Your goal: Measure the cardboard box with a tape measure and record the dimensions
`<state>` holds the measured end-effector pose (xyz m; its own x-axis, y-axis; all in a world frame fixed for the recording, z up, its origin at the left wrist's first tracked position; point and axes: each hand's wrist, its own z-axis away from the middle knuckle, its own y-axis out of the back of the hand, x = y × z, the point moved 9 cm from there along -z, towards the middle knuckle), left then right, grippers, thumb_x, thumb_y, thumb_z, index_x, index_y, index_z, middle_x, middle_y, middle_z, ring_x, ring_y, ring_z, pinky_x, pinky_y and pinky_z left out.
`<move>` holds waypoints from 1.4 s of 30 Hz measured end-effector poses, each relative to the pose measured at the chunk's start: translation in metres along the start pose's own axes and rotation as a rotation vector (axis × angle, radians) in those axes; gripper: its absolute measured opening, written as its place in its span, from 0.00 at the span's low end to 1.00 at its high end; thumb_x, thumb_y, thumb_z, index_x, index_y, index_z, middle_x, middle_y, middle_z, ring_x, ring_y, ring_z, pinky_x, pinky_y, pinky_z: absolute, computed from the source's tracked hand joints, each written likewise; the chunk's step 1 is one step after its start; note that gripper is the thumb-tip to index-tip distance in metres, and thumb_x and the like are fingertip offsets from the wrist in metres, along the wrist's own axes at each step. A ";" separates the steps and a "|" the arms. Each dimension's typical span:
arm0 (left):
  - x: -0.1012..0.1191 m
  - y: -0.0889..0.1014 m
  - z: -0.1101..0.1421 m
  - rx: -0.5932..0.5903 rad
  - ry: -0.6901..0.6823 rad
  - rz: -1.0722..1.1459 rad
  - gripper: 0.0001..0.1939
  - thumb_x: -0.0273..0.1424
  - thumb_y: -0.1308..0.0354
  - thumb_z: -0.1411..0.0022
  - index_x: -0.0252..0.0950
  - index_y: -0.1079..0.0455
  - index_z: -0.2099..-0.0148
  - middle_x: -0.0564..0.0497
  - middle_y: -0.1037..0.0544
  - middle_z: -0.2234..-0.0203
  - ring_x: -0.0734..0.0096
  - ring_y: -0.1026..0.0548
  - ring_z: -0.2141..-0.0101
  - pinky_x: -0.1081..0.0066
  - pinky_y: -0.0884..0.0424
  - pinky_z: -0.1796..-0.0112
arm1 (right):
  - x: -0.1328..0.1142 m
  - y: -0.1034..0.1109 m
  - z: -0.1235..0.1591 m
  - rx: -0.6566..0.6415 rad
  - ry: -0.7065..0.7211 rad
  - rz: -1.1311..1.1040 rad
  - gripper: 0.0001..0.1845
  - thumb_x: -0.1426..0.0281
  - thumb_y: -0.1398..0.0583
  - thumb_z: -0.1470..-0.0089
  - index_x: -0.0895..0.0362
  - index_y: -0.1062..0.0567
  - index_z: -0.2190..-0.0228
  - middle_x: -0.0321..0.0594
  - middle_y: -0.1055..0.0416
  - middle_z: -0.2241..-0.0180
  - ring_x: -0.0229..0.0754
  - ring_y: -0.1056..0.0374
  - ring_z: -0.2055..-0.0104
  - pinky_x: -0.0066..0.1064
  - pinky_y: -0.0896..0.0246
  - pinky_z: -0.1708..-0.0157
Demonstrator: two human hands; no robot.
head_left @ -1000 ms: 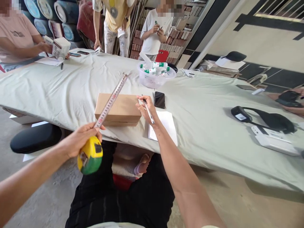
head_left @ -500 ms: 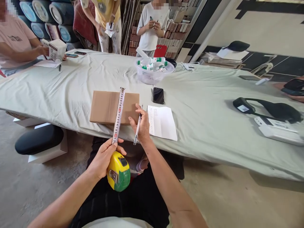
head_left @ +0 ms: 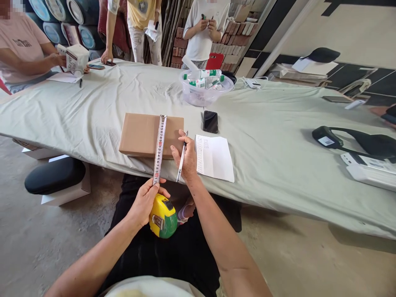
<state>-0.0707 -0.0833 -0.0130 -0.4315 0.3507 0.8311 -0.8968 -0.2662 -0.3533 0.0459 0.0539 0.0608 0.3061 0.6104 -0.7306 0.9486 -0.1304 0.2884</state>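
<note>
Now the hands grasp tape measure (left) and pen (right), blade slanting less over the box.

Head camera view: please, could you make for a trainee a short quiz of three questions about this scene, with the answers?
1. True or false: the yellow-and-green tape measure in the left hand is fully retracted.
2. The right hand holds: a) a black phone; b) a clear plastic pen; c) a plastic bottle.
3. Fill in, from the wearer's side: the white sheet of paper lies to the ____ of the brown cardboard box.
Key: 1 false; 2 b; 3 right.
</note>
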 end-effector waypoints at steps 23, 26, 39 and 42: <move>0.007 0.000 0.009 0.099 -0.024 -0.043 0.25 0.44 0.34 0.51 0.34 0.32 0.56 0.52 0.22 0.78 0.75 0.30 0.81 0.76 0.33 0.78 | -0.005 -0.003 0.011 0.025 0.063 0.058 0.12 0.65 0.42 0.38 0.52 0.36 0.54 0.52 0.34 0.38 0.48 0.38 0.34 0.52 0.39 0.38; 0.008 0.002 0.005 0.113 -0.042 -0.061 0.24 0.44 0.35 0.50 0.34 0.32 0.56 0.51 0.22 0.78 0.75 0.30 0.80 0.76 0.33 0.77 | -0.004 -0.003 0.009 0.032 0.046 0.057 0.12 0.65 0.42 0.39 0.52 0.36 0.54 0.51 0.33 0.39 0.48 0.38 0.34 0.51 0.39 0.37; 0.028 0.019 -0.002 -0.022 -0.194 -0.361 0.19 0.44 0.44 0.38 0.35 0.30 0.53 0.52 0.23 0.75 0.75 0.32 0.79 0.76 0.37 0.78 | 0.017 -0.006 -0.015 -0.150 -0.205 -0.126 0.23 0.46 0.45 0.40 0.52 0.36 0.55 0.52 0.34 0.38 0.53 0.36 0.36 0.50 0.38 0.40; 0.044 0.036 -0.001 -0.173 -0.228 -0.694 0.18 0.43 0.47 0.36 0.37 0.26 0.53 0.52 0.22 0.74 0.74 0.31 0.78 0.76 0.37 0.76 | 0.029 -0.002 -0.023 -0.215 -0.302 -0.269 0.26 0.42 0.47 0.41 0.49 0.34 0.56 0.44 0.29 0.42 0.50 0.32 0.40 0.47 0.35 0.42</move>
<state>-0.1221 -0.0769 0.0103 0.2529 0.1873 0.9492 -0.9662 0.1001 0.2376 0.0516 0.0896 0.0529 0.0915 0.3415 -0.9354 0.9690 0.1858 0.1626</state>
